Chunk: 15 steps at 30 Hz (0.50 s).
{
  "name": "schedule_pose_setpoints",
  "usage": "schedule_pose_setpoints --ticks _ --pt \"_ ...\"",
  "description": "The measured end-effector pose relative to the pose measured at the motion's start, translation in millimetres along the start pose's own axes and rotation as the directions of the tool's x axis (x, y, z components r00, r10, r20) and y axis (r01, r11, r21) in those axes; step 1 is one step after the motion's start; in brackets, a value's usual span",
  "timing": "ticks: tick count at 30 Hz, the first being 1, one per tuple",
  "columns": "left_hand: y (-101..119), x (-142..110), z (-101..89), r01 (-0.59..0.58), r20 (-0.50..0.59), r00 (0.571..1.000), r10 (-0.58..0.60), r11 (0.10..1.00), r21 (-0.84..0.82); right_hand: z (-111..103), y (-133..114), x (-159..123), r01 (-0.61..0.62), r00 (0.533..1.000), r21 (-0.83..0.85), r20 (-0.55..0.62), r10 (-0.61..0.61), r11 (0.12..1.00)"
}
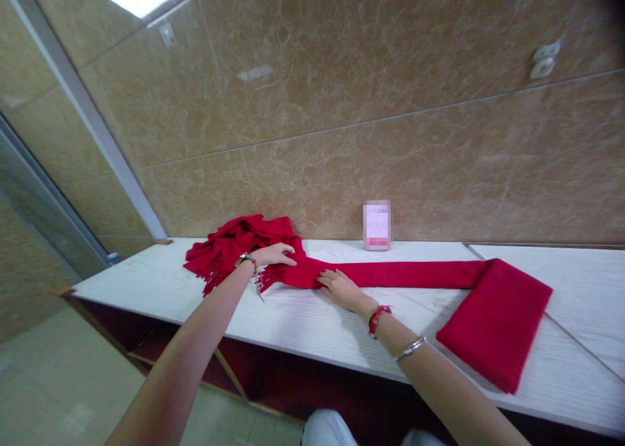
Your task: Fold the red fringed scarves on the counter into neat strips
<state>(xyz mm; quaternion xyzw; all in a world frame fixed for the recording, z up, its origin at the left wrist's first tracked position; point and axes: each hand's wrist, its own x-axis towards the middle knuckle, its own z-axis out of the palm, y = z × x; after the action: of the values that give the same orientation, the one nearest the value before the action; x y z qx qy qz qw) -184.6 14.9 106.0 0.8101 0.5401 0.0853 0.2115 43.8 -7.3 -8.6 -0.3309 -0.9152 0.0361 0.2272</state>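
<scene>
A long red scarf (410,275) lies as a narrow, flat strip along the white tabletop, its fringed end toward the left. My left hand (276,256) rests on the scarf beside that fringe, fingers stretched out and thumb apart. Farther right along the strip, my right hand (344,292) touches its near edge with the fingers extended over the cloth. Behind my left hand sits a crumpled heap of red fringed cloth (239,237). A flat, folded red cloth (498,322) lies at the strip's right end; whether they are one piece I cannot tell.
The white tabletop (293,322) runs along a brown marbled wall (342,140), with dark open compartments (273,368) below its front edge. A small upright card or screen (377,224), blurred out, stands against the wall. A thin cord (586,348) lies at the right.
</scene>
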Motion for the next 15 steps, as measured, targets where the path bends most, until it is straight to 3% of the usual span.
schedule_pose_setpoints --ticks 3,8,12,15 --pt "27.6 3.6 0.8 -0.061 -0.058 0.996 0.063 0.998 0.028 -25.0 -0.6 -1.1 -0.053 0.996 0.023 -0.074 0.055 0.998" --pt "92.4 17.7 4.4 -0.148 -0.096 0.983 0.155 0.986 0.081 -106.5 29.1 -41.0 -0.274 0.935 0.028 -0.227 0.273 0.961" --pt "143.3 39.9 17.9 -0.221 -0.132 0.966 0.224 0.974 0.040 -153.0 67.2 -114.0 -0.504 0.864 -0.173 -0.103 0.493 0.847" --pt "172.1 61.3 36.0 -0.272 -0.178 0.948 0.264 0.962 -0.025 -155.4 83.4 -164.7 -0.526 0.829 -0.270 0.050 0.557 0.807"
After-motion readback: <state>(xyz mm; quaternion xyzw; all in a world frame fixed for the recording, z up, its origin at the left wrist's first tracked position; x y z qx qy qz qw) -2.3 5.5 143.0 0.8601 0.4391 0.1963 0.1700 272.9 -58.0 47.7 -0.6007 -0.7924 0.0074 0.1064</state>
